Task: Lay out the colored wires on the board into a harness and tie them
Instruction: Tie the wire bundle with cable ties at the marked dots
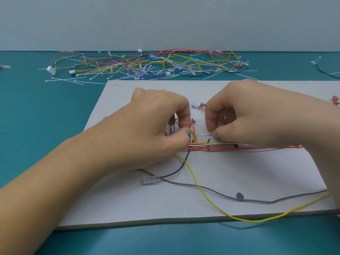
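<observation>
A grey board lies on the teal table. Across its middle runs a bundle of red, white and yellow wires between small dark pegs. My left hand pinches the bundle where the wires bend upward, near a red wire. My right hand pinches the end of a thin white cable tie just right of that spot. A loose yellow wire and a grey wire with a clear connector trail over the board's front half.
A tangled heap of coloured wires, connectors and white cable ties lies behind the board. A black wire sits at the far right and a small red item by the board's right edge.
</observation>
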The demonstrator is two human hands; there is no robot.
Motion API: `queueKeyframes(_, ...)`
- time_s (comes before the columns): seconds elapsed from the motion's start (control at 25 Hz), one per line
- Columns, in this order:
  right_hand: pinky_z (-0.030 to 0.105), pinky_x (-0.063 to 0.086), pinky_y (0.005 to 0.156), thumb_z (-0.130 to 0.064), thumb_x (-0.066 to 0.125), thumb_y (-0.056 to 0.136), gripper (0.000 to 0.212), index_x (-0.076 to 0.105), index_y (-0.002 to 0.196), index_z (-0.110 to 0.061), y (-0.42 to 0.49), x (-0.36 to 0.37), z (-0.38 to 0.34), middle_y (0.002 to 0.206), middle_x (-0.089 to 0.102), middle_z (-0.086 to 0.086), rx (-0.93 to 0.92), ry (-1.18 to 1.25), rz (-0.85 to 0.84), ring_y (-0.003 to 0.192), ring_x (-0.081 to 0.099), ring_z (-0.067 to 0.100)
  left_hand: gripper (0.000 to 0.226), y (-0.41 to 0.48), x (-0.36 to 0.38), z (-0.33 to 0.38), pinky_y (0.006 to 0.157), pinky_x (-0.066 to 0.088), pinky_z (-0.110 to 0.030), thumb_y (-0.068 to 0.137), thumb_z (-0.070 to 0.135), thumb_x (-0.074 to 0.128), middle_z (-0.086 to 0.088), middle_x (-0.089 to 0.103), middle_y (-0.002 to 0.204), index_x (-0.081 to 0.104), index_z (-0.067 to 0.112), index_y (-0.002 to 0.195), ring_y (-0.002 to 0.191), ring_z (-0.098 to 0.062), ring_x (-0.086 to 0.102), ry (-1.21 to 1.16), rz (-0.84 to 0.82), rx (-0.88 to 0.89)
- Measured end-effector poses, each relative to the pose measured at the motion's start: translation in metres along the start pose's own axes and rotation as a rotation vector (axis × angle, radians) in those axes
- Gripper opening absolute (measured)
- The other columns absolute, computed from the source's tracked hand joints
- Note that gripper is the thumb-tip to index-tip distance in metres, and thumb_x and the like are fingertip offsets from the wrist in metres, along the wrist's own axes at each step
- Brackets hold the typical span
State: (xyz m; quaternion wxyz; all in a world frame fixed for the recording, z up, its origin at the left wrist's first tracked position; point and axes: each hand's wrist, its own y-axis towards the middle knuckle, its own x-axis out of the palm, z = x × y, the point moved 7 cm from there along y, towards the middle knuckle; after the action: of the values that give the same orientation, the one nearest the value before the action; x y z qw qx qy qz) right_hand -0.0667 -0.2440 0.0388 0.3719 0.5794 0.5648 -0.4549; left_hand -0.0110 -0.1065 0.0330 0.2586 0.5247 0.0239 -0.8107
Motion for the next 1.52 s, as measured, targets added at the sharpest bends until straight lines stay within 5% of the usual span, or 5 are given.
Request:
queueKeyframes(0.24,0.009,0.043,0.050,-0.017,0.070,0.082,0.014,0.071,0.073,-0.028,0.000,0.002,-0.004,0.062,0.068,-0.021,-0.042,0.024,-0.008,0.058,0.062,-0.001,0.005,0.003,0.005,-0.008,0.059,0.049,-0.021,0.084,0.026,0.067,0.011,0.073,0.078,0.069,0.024,0.080,0.065,-0.014,0.062,-0.273,-0.013,0.005)
queueKeyframes(0.72,0.007,0.042,0.053,-0.022,0.070,0.085,0.013,0.067,0.076,-0.031,0.002,0.003,-0.006,0.072,0.065,-0.033,-0.060,0.055,0.028,0.066,0.061,-0.007,0.018,0.006,0.011,-0.029,0.072,0.066,-0.043,0.092,-0.001,0.072,-0.002,0.078,0.077,0.075,0.016,0.098,0.068,-0.017,0.077,-0.533,0.045,-0.126)
queueKeyframes(0.92,0.008,0.042,0.051,-0.025,0.071,0.086,0.011,0.067,0.077,-0.030,0.002,0.003,-0.003,0.071,0.065,-0.031,-0.049,0.087,0.024,0.062,0.062,-0.005,0.017,0.004,0.011,-0.031,0.069,0.064,-0.028,0.090,0.001,0.076,0.000,0.079,0.074,0.081,0.017,0.091,0.067,-0.013,0.077,-0.550,0.021,-0.156)
queueKeyframes(1.32,0.035,0.056,0.054,-0.022,0.075,0.087,0.011,0.072,0.078,-0.027,0.004,0.000,0.000,0.061,0.071,-0.010,0.014,0.211,0.037,0.050,0.064,0.008,0.011,0.003,0.010,-0.028,0.070,0.064,-0.050,0.089,0.007,0.079,-0.001,0.078,0.075,0.078,0.018,0.088,0.067,-0.017,0.076,-0.504,0.044,-0.175)
queueKeyframes(1.52,0.038,0.058,0.056,-0.018,0.076,0.087,0.013,0.073,0.077,-0.025,0.005,-0.002,0.000,0.061,0.072,-0.006,0.014,0.259,0.070,0.050,0.065,0.009,0.011,0.004,0.012,-0.027,0.055,0.055,-0.026,0.090,0.010,0.076,0.004,0.077,0.073,0.078,0.020,0.087,0.062,-0.013,0.070,-0.443,0.047,-0.151)
